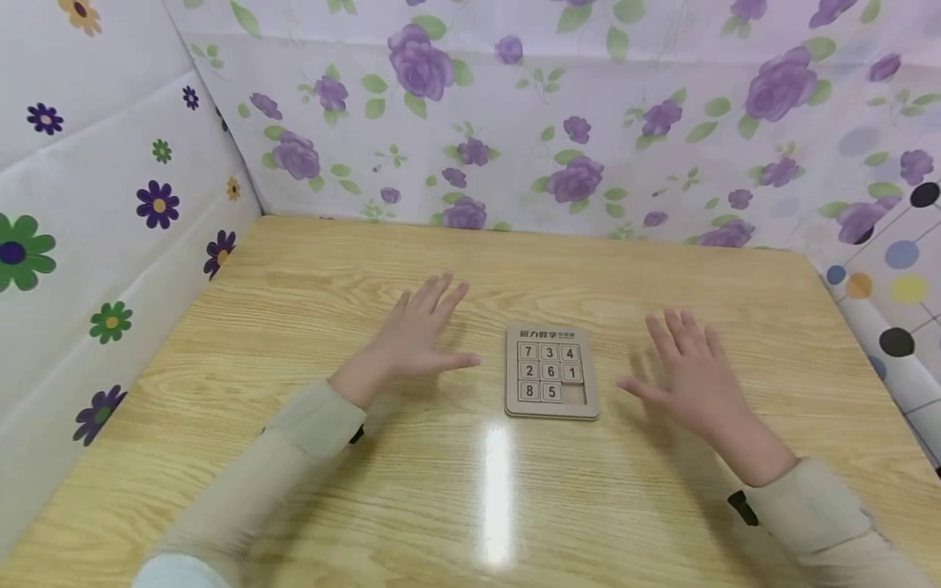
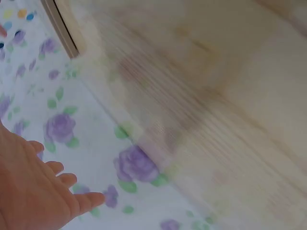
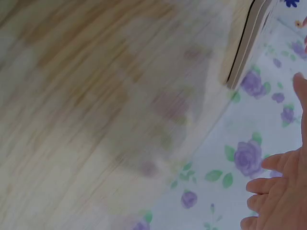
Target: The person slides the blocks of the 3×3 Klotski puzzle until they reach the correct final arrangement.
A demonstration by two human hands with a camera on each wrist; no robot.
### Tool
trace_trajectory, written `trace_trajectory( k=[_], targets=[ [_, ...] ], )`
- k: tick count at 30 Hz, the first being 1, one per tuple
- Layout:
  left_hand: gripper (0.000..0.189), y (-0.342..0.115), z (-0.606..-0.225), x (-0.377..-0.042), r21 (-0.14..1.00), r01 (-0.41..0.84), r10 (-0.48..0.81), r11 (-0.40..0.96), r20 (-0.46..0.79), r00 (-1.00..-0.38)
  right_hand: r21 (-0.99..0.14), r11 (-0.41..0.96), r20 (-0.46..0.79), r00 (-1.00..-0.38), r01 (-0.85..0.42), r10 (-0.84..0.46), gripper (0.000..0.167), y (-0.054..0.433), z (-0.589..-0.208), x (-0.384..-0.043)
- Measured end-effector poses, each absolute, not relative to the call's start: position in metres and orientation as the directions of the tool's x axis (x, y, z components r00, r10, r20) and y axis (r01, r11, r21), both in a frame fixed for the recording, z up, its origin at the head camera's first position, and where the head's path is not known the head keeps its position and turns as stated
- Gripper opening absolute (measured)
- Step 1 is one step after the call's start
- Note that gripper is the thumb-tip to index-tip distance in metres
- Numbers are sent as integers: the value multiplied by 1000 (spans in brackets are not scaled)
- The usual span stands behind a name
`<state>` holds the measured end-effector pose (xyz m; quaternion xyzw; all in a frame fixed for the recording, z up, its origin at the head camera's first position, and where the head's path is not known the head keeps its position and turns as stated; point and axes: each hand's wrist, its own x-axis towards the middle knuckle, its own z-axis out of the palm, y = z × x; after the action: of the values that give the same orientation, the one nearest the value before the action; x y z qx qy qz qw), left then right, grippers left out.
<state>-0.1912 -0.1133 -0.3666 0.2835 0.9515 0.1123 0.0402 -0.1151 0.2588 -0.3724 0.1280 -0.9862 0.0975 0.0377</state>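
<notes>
A wooden number slide puzzle (image 1: 553, 410) lies flat on the table between my two hands. Its tiles read 7 3 4, 2 6 1, 8 5, with the bottom-right slot bare. To its left hovers my left hand (image 1: 415, 336), fingers spread and thumb pointing at the board. On the other side, my right hand (image 1: 693, 376) is spread too, its thumb near the board's right edge. Neither hand touches the puzzle. Each wrist view shows a hand with stretched fingers, the left hand (image 2: 38, 187) and the right hand (image 3: 283, 191), plus the puzzle's side edge (image 3: 244, 45).
The glossy wood-grain table (image 1: 412, 506) carries a bright light reflection in front of the puzzle. Behind it hangs a purple-flowered cloth (image 1: 515, 122). A daisy-patterned cloth (image 1: 147, 310) borders the left side, and a dotted cloth (image 1: 882, 327) the right.
</notes>
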Motion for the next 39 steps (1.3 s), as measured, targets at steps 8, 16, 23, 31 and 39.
trace_trajectory(
  k=[8, 16, 23, 31, 39],
  targets=[
    [116, -82, -375, -191, 224, 617, 645, 755, -80, -760, -184, 922, 70, -941, -339, -332, 94, 241, -375, -116],
    [124, -58, -388, -187, 202, 653, 681, 730, -139, -719, -197, 891, 17, -910, -410, -415, 89, 227, -382, -113],
    [128, -45, -390, -185, 193, 657, 685, 729, -199, -701, -131, 858, 43, -867, -497, -496, 80, 217, -390, -109],
    [132, -43, -393, -183, 172, 648, 669, 742, -240, -703, -163, 839, 23, -852, -519, -523, 75, 210, -395, -104],
    [129, -42, -394, -189, 214, 643, 677, 735, -260, -688, -175, 830, 14, -844, -530, -536, 75, 209, -399, -103]
  ],
)
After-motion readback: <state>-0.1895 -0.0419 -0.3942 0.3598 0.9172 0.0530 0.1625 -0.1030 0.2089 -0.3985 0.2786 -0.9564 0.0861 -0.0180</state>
